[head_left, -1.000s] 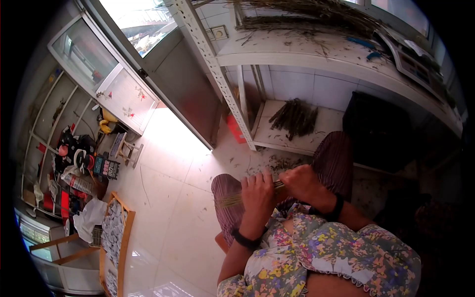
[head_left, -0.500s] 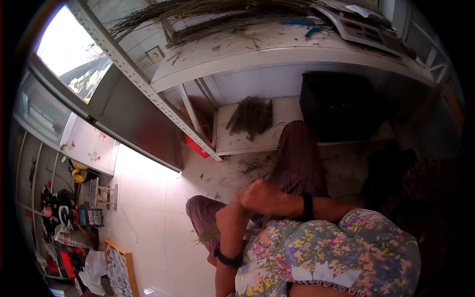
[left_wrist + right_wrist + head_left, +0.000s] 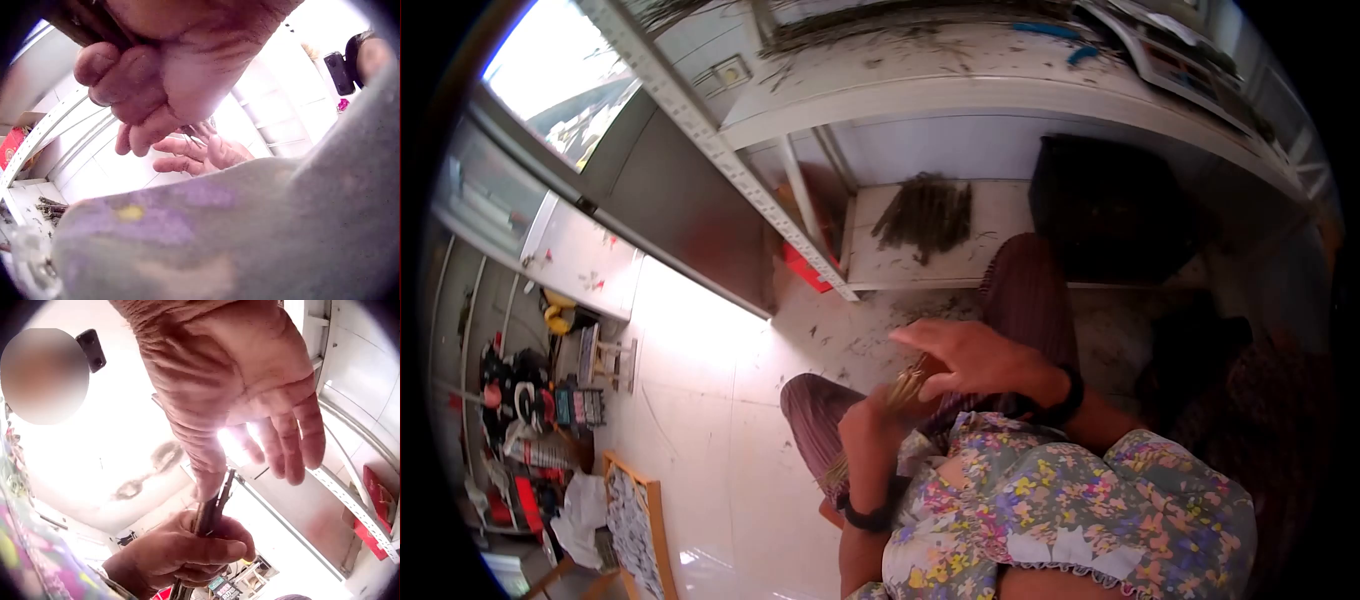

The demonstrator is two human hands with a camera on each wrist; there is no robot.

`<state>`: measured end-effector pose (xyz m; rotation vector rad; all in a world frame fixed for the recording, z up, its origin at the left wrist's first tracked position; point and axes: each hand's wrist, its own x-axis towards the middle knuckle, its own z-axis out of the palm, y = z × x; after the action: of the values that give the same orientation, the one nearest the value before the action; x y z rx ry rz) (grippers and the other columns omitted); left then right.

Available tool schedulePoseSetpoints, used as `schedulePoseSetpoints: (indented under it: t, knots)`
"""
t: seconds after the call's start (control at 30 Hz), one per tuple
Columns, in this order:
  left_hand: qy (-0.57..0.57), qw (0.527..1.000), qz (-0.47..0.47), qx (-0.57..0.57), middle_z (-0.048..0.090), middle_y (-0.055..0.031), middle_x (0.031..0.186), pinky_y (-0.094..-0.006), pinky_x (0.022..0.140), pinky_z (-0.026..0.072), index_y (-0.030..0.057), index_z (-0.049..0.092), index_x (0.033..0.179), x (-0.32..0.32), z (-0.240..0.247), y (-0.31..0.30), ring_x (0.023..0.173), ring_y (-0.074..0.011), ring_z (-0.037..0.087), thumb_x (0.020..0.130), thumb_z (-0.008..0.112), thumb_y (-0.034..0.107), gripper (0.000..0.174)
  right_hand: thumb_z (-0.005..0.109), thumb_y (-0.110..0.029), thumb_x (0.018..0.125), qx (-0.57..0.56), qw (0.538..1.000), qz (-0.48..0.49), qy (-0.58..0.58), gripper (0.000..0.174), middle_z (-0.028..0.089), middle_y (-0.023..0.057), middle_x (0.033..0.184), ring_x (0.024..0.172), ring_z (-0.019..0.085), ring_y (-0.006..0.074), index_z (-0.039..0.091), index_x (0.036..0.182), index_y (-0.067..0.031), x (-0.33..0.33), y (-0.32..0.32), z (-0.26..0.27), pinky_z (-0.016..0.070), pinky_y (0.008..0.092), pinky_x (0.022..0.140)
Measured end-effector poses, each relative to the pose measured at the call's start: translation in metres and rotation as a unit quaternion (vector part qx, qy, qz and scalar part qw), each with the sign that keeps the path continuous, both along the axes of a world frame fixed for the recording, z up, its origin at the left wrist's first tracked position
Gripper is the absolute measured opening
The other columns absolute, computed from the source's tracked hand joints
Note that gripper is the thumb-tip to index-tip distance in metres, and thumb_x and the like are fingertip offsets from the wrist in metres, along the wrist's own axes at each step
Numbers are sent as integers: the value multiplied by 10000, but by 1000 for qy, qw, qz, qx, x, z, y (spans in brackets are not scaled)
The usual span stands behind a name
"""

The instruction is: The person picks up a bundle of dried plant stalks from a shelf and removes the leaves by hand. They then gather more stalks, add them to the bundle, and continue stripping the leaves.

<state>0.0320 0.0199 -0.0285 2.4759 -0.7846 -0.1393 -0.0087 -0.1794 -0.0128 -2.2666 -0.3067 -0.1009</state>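
Note:
My left hand (image 3: pixel 868 432) grips a bundle of thin dry stems (image 3: pixel 908 384), its fingers wrapped round the middle. One end stands out above the fist toward my right hand, and the other shows below over the knee. In the left wrist view the curled fingers of the left hand (image 3: pixel 162 75) press the brown stems (image 3: pixel 87 22) into the palm. My right hand (image 3: pixel 975 355) is spread just beyond the upper end, fingers straight. From the right wrist, its palm (image 3: pixel 244 381) faces the camera, with the thumb tip beside the ends of the stems (image 3: pixel 211 512).
A pile of short stem bundles (image 3: pixel 925 215) lies on the lower shelf (image 3: pixel 870 265), beside a black bin (image 3: pixel 1110 210). Long stems and a scale (image 3: pixel 1180 65) sit on the upper shelf (image 3: pixel 960 90). Plant scraps litter the floor (image 3: pixel 860 335). A door (image 3: pixel 680 200) stands at the left.
A second ago both hands gripped the bundle side by side. The right hand was curled close against the left half a second ago; now its fingers are straightened. The head view has swung right.

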Motion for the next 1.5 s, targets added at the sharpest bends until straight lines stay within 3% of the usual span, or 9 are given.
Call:
schedulePoseSetpoints:
  t: [0.23,0.33,0.43,0.57,0.6,1.0,1.1,1.3,1.5]
  knots:
    - [156,967,-61,-191,629,-126,688,-287,606,469,-10,626,948,-1,5,-4,620,-109,582,767,724,123,245,861,-362,658,399,912,85,47,1055,476,132,1376,1189,512,216,258,1456,-30,6,9,-15,401,371,1017]
    - [152,961,-116,-199,628,-92,697,-280,598,464,-24,619,932,-6,8,-8,640,-90,561,778,719,168,265,847,-488,634,393,911,114,45,1106,504,119,1350,1210,511,224,257,1456,-39,1,30,-11,393,380,1034]
    - [192,941,-155,-232,649,-195,842,-395,671,500,41,639,982,-13,14,-9,821,-376,647,732,715,235,326,819,-525,654,342,929,141,-11,1010,526,108,1328,1183,532,217,353,1412,-45,-4,37,-2,417,389,1012]
    - [0,961,-161,-225,626,-185,889,-400,757,469,-18,624,949,-21,10,-10,857,-305,611,731,584,45,230,718,-282,816,271,943,185,-62,455,619,142,1173,1088,584,258,607,1172,-22,-10,39,4,455,355,945]
    - [34,965,-163,-200,610,-213,987,-457,824,444,-11,630,990,-23,16,-7,965,-396,564,700,569,17,298,664,-166,830,287,938,176,-81,364,643,161,1104,1079,590,283,618,1155,-9,-13,43,12,448,334,942]
    - [127,923,-224,-285,602,-147,1166,-362,903,476,36,531,1281,-28,26,5,1106,-300,577,704,724,-31,612,647,-17,788,457,851,258,-27,239,645,178,1135,1073,601,262,688,1020,31,-13,42,11,452,347,943]
    - [85,933,-182,-299,642,-149,1088,-338,858,499,0,578,1183,-31,11,9,1018,-260,626,799,711,102,419,644,8,783,471,834,286,-38,239,650,180,1117,1058,608,268,692,1016,21,-8,43,4,461,356,936]
    - [96,962,-167,-193,586,-163,1184,-398,899,464,65,549,1268,-29,-1,16,1101,-332,573,755,724,87,543,713,-39,757,444,834,327,-13,359,629,164,1166,1058,608,249,660,1109,-1,-5,39,0,471,345,931]
    - [100,983,-21,-151,588,-94,688,-313,599,457,-12,559,840,-33,30,4,601,-215,547,830,665,96,151,772,-245,771,202,947,237,78,616,611,163,1205,1129,569,287,534,1294,-25,-11,-22,24,441,381,966]
